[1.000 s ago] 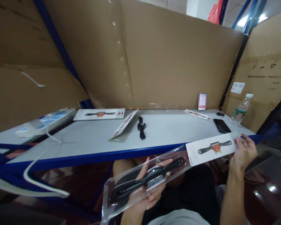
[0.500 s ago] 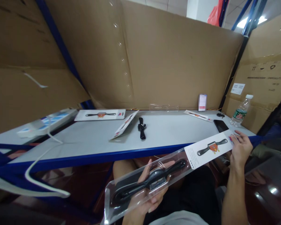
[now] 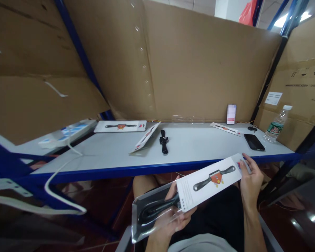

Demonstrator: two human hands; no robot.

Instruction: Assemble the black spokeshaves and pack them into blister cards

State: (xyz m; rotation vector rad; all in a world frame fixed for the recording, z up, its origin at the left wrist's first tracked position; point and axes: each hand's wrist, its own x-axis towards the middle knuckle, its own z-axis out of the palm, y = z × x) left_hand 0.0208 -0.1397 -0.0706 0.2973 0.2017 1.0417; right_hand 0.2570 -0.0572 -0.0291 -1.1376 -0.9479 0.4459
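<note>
A clear plastic blister pack [image 3: 137, 210] holds a black spokeshave [image 3: 157, 210] and lies tilted above my lap. My left hand [image 3: 177, 220] supports it from below, fingers curled around its sides. The printed white backing card [image 3: 191, 194], with a picture of the tool, sits partly in the pack and covers the right part of the spokeshave. My right hand [image 3: 252, 178] pinches the card's upper right end between thumb and fingers. Another black spokeshave [image 3: 163, 141] lies unpacked on the grey table [image 3: 194, 147], beside a bent printed card [image 3: 147, 137].
At the back left lies another printed card [image 3: 120, 126], near a white power strip [image 3: 68, 134] with a cable. Toward the right are a small card [image 3: 224, 128], a dark phone [image 3: 254, 142], a propped-up phone [image 3: 231, 114], keys [image 3: 252, 128] and a water bottle [image 3: 275, 127]. Cardboard walls surround the table.
The backing card has slid left and down along the blister pack, covering more of the spokeshave. My right hand has moved left with it. The view has shifted slightly.
</note>
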